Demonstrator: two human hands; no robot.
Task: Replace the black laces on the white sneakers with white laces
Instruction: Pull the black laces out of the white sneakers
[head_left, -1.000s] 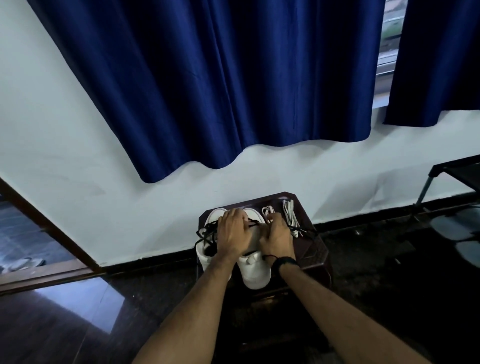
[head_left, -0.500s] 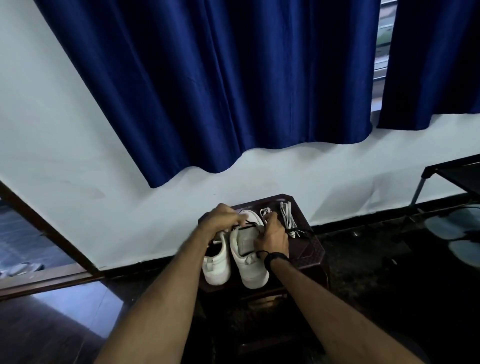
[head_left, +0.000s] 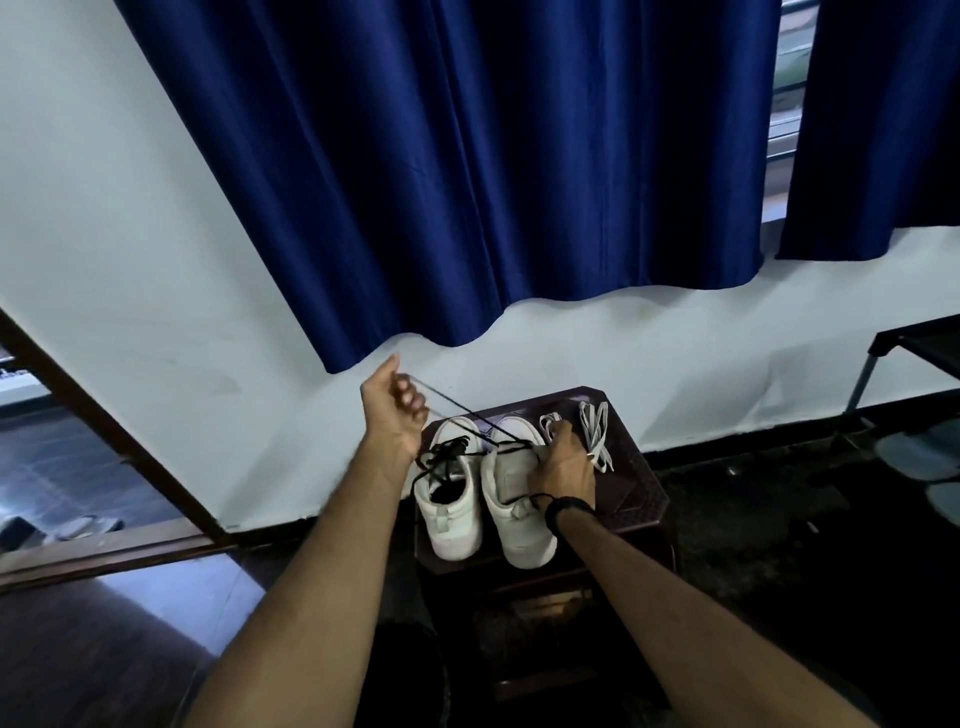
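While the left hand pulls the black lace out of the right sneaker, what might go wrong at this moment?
1. The black lace runs taut from the left hand; a snag could jerk the right sneaker, which the right hand holds down.
2. Loose black lace lies piled on the left sneaker and may tangle.
3. Both heels overhang the stool edge, so a tug might tip one off.
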